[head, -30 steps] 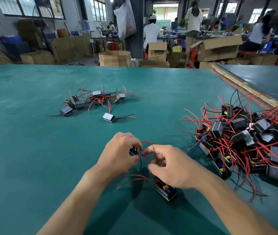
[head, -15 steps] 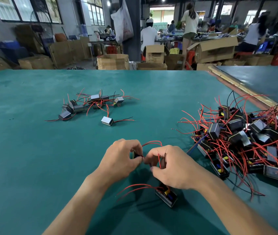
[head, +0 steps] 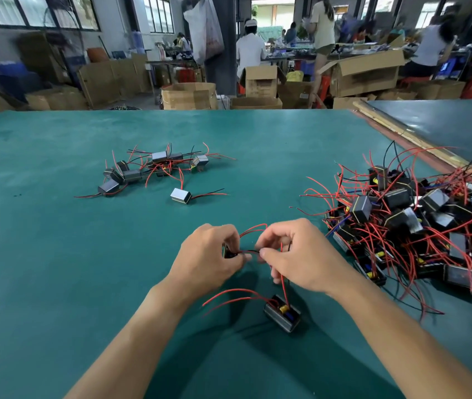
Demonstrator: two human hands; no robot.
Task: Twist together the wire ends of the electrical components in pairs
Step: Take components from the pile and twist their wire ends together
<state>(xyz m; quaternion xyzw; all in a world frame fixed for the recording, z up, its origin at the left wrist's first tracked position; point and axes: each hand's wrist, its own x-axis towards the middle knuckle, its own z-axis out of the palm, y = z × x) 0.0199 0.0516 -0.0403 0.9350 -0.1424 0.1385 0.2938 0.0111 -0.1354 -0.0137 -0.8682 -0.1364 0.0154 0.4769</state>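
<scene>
left hand (head: 210,254) and right hand (head: 295,254) pinching thin red wires (head: 253,227), boxy black component (head: 282,313)

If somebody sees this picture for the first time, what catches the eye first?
The left hand and the right hand pinch thin wires between them at the centre. A big tangled pile of components with red wires lies on the green table at right; a smaller group lies farther back, left.
</scene>
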